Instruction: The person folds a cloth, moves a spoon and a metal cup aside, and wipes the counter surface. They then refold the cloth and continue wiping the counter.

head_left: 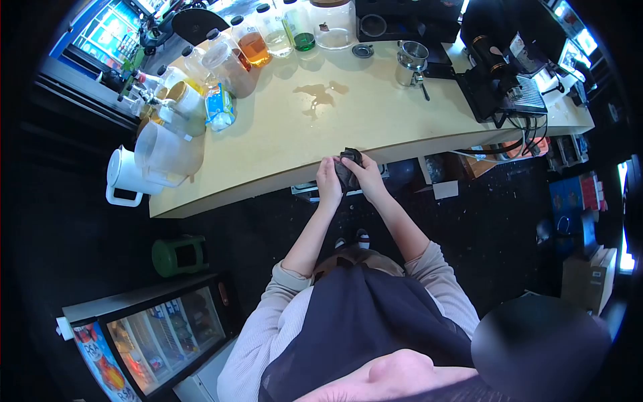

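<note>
At the counter's front edge, both of my hands grip a dark, bunched cloth (346,175). My left hand (327,181) closes on its left side, and my right hand (369,178) pinches it from the right, thumb on top. The cloth is crumpled, with its upper end standing just above the edge. A patch of spilled liquid (317,98) lies on the pale wooden counter (261,147), beyond my hands and apart from them.
Bottles of coloured liquid (254,48) line the back left, near a wipes pack (220,108), a clear plastic tub (167,154) and a white pitcher (122,175). A portafilter (413,57) and a black machine (499,77) with cables stand right. A green stool (177,256) sits below.
</note>
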`<act>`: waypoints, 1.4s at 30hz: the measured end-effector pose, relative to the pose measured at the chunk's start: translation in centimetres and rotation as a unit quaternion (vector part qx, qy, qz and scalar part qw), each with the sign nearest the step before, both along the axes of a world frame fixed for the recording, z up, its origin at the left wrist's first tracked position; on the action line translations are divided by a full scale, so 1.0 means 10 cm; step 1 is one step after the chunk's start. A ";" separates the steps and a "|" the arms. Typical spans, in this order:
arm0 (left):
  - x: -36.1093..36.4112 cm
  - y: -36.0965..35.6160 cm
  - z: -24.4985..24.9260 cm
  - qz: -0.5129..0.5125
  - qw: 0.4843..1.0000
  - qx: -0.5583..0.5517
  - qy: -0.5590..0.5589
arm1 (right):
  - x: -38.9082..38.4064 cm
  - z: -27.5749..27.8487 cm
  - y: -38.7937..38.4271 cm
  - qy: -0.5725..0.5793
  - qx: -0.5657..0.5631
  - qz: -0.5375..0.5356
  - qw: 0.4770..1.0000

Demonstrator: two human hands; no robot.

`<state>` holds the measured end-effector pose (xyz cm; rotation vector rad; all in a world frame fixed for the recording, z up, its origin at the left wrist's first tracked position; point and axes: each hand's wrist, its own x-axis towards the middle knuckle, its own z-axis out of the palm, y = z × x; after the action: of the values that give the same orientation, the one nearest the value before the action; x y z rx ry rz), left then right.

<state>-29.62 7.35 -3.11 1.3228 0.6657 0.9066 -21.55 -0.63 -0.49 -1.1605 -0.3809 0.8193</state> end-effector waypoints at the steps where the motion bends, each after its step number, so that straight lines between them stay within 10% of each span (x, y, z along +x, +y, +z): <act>1: -0.03 0.01 0.02 -0.004 1.000 0.001 -0.001 | -0.03 0.02 0.00 0.006 -0.002 -0.004 1.000; 20: -0.28 -0.06 0.02 -0.094 0.982 -0.156 -0.047 | -0.25 -0.19 0.09 0.062 0.057 -0.163 0.983; 35: -0.02 -0.23 -0.04 0.076 0.997 0.018 -0.028 | -0.15 -0.01 -0.09 0.076 0.117 0.016 0.990; 42: 0.02 -0.40 0.00 0.101 0.994 0.051 0.000 | -0.22 0.08 -0.06 -0.296 -0.006 -0.089 0.951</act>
<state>-29.41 3.33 -3.06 1.3625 0.7729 1.1161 -23.71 -1.20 0.28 -1.4213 -0.7508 0.2995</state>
